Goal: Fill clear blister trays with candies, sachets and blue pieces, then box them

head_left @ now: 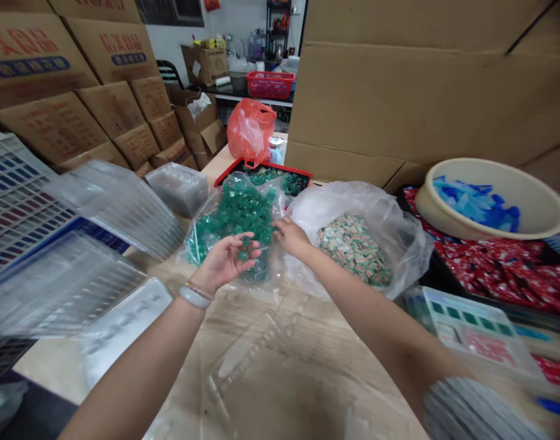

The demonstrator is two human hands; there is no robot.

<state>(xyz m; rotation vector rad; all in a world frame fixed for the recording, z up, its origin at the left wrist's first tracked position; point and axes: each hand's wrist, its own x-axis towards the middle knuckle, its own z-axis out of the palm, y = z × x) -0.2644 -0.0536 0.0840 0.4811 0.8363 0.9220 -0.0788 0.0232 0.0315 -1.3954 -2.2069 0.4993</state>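
Observation:
A clear plastic bag full of green translucent pieces (pixel 243 211) lies ahead of me on the table. My left hand (pixel 232 260) is over its near side, palm turned up, fingers loosely curled and apart. At the bag's right edge, my right hand (pixel 290 237) has its fingertips pinched together; what is between them, if anything, is hidden. Right of that hand, an open plastic bag (pixel 399 244) contains many small printed pieces (pixel 356 249). Nearer to me, a clear plastic tray (pixel 247 354) lies on the wooden tabletop (pixel 307 379).
Stacked clear trays (pixel 119 201) and a white basket (pixel 23 189) line the left. Behind the green pieces are a red-rimmed tray (pixel 229 171) and a red bag (pixel 250 131). A cream basin (pixel 532 201), red packets (pixel 504 263) and a compartment box (pixel 482 333) occupy the right.

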